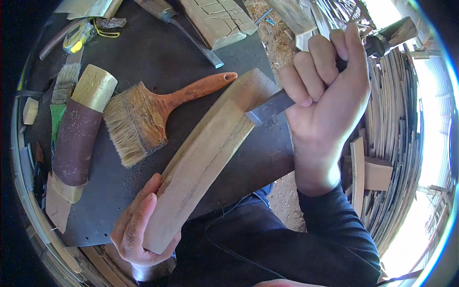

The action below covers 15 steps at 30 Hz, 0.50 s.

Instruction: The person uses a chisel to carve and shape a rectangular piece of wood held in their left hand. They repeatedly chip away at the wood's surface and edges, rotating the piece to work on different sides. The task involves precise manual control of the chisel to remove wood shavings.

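Note:
My left hand [139, 228] is closed around the lower end of a long pale wooden block [196, 162], which slants up to the right over the dark board. My right hand [325, 91] grips a chisel [268, 107], its flat blade lying against the block near the upper end and its dark handle sticking out past my fingers. Left of the block lies a wide orange-handled brush [136, 119]. Further left is a wooden piece wrapped in brown sandpaper [79, 136].
The dark board [229, 191] also holds another chisel [196, 38], a carved wooden piece [220, 21], a yellow tape measure [79, 38] and a green-handled brush [64, 81]. Long wood strips [392, 143] are stacked at the right, and shavings [270, 43] lie on the ground beyond the board.

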Available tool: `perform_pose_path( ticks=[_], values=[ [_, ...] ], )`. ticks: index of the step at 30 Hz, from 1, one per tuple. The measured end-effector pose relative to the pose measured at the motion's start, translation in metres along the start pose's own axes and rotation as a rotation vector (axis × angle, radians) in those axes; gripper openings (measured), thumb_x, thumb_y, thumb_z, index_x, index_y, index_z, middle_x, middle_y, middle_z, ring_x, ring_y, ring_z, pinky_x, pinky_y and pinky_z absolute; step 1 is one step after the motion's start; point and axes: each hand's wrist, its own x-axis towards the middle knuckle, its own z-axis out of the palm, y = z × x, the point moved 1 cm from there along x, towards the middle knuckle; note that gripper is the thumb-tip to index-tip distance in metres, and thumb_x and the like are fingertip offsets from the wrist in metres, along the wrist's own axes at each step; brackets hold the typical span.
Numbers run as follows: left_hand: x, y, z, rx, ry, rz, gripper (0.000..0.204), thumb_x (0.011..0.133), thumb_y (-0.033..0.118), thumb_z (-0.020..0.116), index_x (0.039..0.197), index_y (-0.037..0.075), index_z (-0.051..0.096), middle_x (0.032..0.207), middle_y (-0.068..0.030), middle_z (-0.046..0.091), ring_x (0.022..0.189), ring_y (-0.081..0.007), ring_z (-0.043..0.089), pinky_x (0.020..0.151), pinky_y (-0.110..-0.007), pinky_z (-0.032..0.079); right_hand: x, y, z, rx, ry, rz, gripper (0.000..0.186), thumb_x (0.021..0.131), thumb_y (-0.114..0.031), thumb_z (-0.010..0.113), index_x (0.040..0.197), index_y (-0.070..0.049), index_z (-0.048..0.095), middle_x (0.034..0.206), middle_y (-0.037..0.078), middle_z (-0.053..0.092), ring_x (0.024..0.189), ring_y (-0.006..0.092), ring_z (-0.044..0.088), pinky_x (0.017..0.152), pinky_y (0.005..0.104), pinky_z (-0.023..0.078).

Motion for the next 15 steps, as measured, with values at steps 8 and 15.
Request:
perform_pose_path(
  ticks=[8, 15],
  values=[
    [0.003, 0.001, 0.0, -0.044, -0.006, -0.023, 0.069, 0.061, 0.004, 0.076, 0.126, -0.008, 0.058, 0.116, -0.0351, 0.064, 0.108, -0.0441, 0.066, 0.089, -0.044, 0.058, 0.014, -0.004, -0.01, -0.006, 0.123, -0.082, 0.031, 0.106, -0.028, 0.042, 0.079, -0.015, 0.04, 0.055, -0.005, 0.024, 0.04, 0.0059, 0.018, 0.035, 0.0233, 0.017],
    [0.002, 0.002, -0.002, -0.063, -0.008, -0.035, 0.072, 0.057, 0.0, 0.077, 0.127, -0.007, 0.058, 0.118, -0.0351, 0.063, 0.109, -0.0434, 0.066, 0.089, -0.045, 0.058, 0.019, -0.003, -0.002, -0.052, 0.114, -0.107, 0.031, 0.106, -0.026, 0.041, 0.078, -0.014, 0.04, 0.055, -0.005, 0.023, 0.04, 0.0063, 0.017, 0.035, 0.0236, 0.017]
  ],
)
